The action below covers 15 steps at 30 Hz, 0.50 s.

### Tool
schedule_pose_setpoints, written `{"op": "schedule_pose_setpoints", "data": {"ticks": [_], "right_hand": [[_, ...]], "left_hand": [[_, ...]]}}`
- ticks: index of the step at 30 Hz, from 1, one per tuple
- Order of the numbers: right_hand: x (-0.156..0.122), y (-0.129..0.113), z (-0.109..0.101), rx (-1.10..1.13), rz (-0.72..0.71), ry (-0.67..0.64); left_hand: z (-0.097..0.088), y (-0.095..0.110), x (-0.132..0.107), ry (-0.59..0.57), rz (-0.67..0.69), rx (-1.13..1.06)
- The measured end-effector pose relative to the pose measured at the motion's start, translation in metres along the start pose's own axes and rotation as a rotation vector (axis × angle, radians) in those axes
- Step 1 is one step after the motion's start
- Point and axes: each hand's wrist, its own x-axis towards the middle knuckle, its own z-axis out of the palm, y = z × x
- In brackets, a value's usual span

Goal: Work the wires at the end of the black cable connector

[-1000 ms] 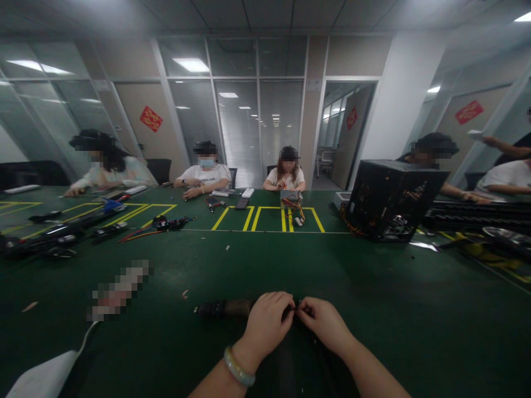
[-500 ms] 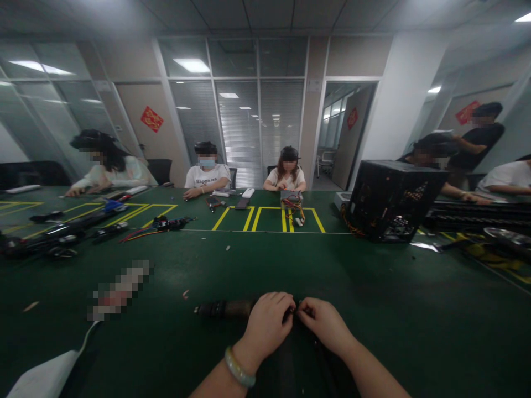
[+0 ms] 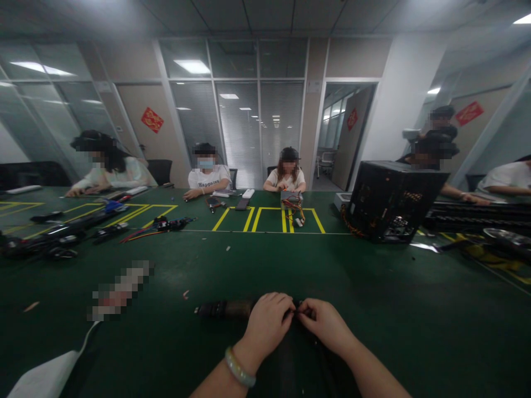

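A dark cylindrical tool body (image 3: pixel 236 309) lies across the green table in front of me, its left end stepping down to a narrow, light-coloured tip. Over its right part curls my left hand (image 3: pixel 267 320), with a bangle (image 3: pixel 239 369) on the wrist. Its fingers are closed, with the fingertips at the tool's right end. My right hand (image 3: pixel 326 326) is closed in a pinch right beside those fingertips. Whatever sits between the two sets of fingertips is small and mostly hidden. Below the hands, dark shapes blend into the tabletop and cannot be made out.
A black computer case (image 3: pixel 396 202) stands at the right. Black parts with wires (image 3: pixel 166 224) lie at the left, near a white box (image 3: pixel 43 376) with a cable. Several people sit around the table; one opposite handles a wired metal unit (image 3: pixel 292 198).
My hands stay almost in place, with only a slight shift at the fingertips. In the background at right, a standing person has moved left behind the seated one.
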Motion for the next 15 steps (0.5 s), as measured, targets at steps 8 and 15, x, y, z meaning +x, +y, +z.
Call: {"op": "schedule_pose_setpoints", "data": {"ticks": [8,15], "right_hand": [[0.0026,0.0041,0.0042,0.057,0.043,0.064],[0.0027,0.0058,0.0066,0.03,0.036,0.059]], "left_hand": [[0.0029,-0.0013,0.002,0.001,0.003,-0.011],[0.0021,-0.0027,0.0017,-0.019,0.025,-0.021]]}}
